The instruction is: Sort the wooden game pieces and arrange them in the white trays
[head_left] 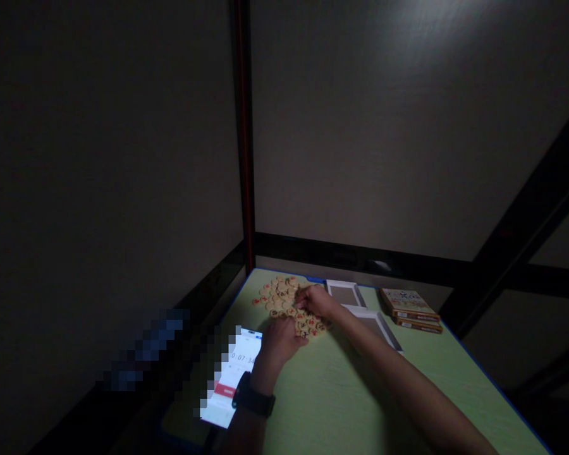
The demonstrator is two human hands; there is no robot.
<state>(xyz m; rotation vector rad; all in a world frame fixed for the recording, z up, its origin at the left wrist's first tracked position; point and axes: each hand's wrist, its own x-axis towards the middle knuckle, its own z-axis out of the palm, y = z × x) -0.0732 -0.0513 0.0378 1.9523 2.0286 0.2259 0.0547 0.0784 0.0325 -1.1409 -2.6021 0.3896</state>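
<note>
A heap of round wooden game pieces [279, 294] with red and black characters lies on the green table [360, 392] near its far corner. My right hand [317, 302] rests on the right side of the heap, fingers curled down onto the pieces. My left hand [281, 340] lies on the heap's near edge, fingers bent over the pieces; a black watch [253, 397] is on that wrist. What either hand holds, if anything, is hidden under the fingers in the dim light.
A lit phone [232, 373] showing a timer lies at the table's left edge. Two open white box trays [345, 292] [384, 328] sit right of the heap, and a flat printed box [410, 308] lies beyond them. Dark walls and black frame bars enclose the table.
</note>
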